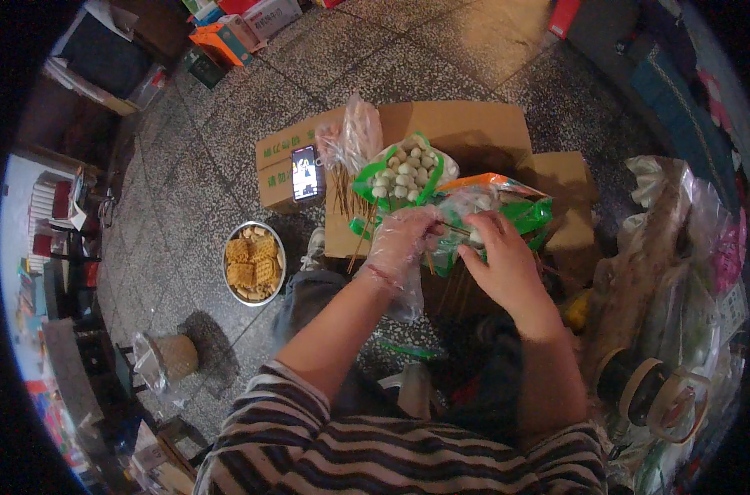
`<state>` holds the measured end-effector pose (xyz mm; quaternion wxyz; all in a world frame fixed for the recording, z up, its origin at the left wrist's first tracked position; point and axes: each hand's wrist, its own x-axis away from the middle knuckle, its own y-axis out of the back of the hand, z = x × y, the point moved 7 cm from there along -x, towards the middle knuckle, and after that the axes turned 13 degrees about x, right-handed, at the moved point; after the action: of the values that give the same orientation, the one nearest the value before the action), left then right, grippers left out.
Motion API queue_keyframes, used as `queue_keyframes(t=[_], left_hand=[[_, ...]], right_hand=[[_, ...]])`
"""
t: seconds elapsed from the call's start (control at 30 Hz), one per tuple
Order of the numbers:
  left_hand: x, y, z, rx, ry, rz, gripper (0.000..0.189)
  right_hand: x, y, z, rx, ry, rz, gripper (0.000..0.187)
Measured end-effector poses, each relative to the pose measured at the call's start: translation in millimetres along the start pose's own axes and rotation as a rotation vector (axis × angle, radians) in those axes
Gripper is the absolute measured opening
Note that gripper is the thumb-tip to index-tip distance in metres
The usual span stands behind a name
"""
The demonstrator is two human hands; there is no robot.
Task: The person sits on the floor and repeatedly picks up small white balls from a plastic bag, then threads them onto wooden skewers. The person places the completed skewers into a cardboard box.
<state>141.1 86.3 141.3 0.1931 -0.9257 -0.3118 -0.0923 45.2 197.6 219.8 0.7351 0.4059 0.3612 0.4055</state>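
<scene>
My left hand (406, 235), in a clear plastic glove, grips a thin wooden skewer (454, 228) that points to the right. At its far end sits a pale round ball (476, 236), between the thumb and fingers of my bare right hand (505, 266). Just beyond my left hand, a green-edged bag (362, 179) holds skewered pale balls (406, 170), stacked together. Under and behind my right hand lies an opened green and orange plastic package (526, 213). Several bare skewers (344, 192) lie left of the bag, by a clear plastic bag (362, 133) with pinkish contents.
These things rest on a cardboard box (468, 120), with a lit phone (306, 173) at its left. On the speckled floor stand a metal bowl (281, 278) of waffle-cut pieces and short rolls, and a lined waste bin (177, 357). Plastic-wrapped goods (672, 266) crowd the right side.
</scene>
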Motion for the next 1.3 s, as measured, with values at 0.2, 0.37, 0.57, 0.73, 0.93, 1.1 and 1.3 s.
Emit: queue_keyframes(t=[0.2, 0.37, 0.57, 0.73, 0.93, 1.1, 1.3], left_hand=[[8, -9, -16, -0.129, -0.128, 0.033, 0.027], [9, -11, -4, 0.158, 0.044, 0.041, 0.023], [15, -7, -3, 0.213, 0.121, 0.007, 0.019], [15, -5, -1, 0.219, 0.168, -0.016, 0.016], [20, -4, -7, 0.439, 0.292, -0.233, 0.017], [12, 3, 2, 0.765, 0.275, -0.195, 0.024], [2, -1, 11, 0.979, 0.263, -0.121, 0.025]], right_hand=[[-5, 0, 4, 0.124, 0.031, -0.071, 0.016], [-4, 4, 12, 0.190, 0.094, -0.138, 0.014], [-3, 4, 17, 0.245, 0.146, -0.168, 0.016], [-3, 5, 14, 0.181, 0.112, -0.179, 0.013], [-4, 8, 10, 0.171, 0.096, -0.175, 0.012], [-5, 19, 11, 0.161, 0.075, -0.207, 0.013], [-4, 16, 16, 0.177, 0.109, -0.200, 0.012]])
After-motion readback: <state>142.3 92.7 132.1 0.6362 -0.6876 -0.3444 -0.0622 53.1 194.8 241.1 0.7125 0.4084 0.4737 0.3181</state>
